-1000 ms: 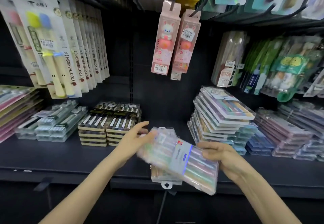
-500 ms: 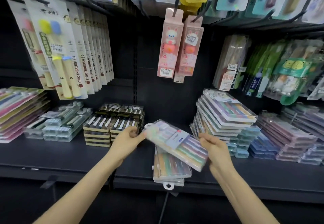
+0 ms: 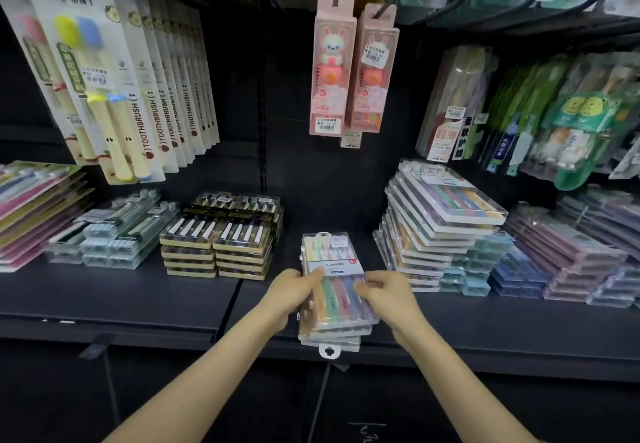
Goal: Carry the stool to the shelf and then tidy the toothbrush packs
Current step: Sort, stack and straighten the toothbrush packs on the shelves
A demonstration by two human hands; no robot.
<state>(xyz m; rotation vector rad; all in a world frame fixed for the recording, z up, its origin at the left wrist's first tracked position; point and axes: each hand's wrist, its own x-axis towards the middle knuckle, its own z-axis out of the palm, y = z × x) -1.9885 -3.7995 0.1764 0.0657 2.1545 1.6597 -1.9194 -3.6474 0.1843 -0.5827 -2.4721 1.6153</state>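
Shelf (image 3: 121,300), dark, viewed from head height.

Far left: a slanted pile of flat pink and yellow packs (image 3: 31,214). Above it, a row of white carded toothbrushes (image 3: 149,96) hangs on hooks. Next along the shelf: clear-cased packs (image 3: 114,234), then 2 adjoining piles of black-and-gold packs (image 3: 221,238).

Centre: the left hand (image 3: 291,292) grasps the top toothbrush pack (image 3: 330,252) at its left long edge, thumb laid over the white label band, fingers curled under the side. The pack is a clear case of pastel brushes, lying flat and lengthwise, heads toward the back wall. It sits on a small stack (image 3: 332,338) of like packs at the shelf's front edge. The hang tab (image 3: 329,351) of the lowest pack overhangs that edge. The right hand (image 3: 389,295) grasps the same pack at its right long edge, fingertips curled onto its upper face. The pack thus lies directly between both hands, held near its middle, its far half projecting beyond the fingers.

Above centre: 2 pink rabbit boxes (image 3: 334,72) on hooks.

Right: a leaning pile of multicolour packs (image 3: 440,221), just beside the right hand, then purple packs (image 3: 568,262). Green hanging packs (image 3: 554,113) above.
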